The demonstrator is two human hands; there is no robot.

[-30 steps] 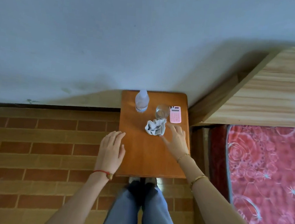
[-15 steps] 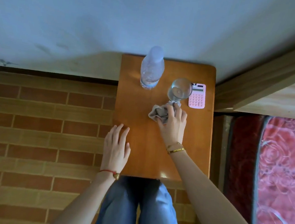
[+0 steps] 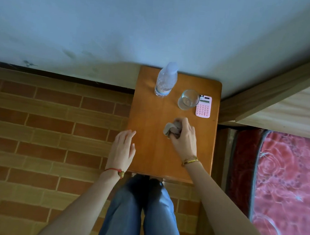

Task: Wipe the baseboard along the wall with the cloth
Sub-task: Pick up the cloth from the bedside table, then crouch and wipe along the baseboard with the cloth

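My right hand [image 3: 183,139] grips a bunched grey cloth [image 3: 170,129] just above the middle of the small wooden table [image 3: 150,117]. Most of the cloth sticks out to the left of my curled fingers. My left hand [image 3: 122,149] hovers with relaxed straight fingers at the table's left edge and holds nothing. A dark baseboard strip [image 3: 60,76] runs along the foot of the pale wall [image 3: 121,20], left of the table, where the wall meets the brick-patterned floor [image 3: 37,125].
A plastic water bottle [image 3: 165,80], a clear glass [image 3: 188,99] and a pink calculator [image 3: 204,106] stand at the table's far end. A wooden bed frame [image 3: 283,95] and red patterned mattress [image 3: 290,185] fill the right side. My legs are below the table.
My right hand reached the cloth, closed round it and has pulled it back from the glass toward me. My left hand stayed at the table's left edge.
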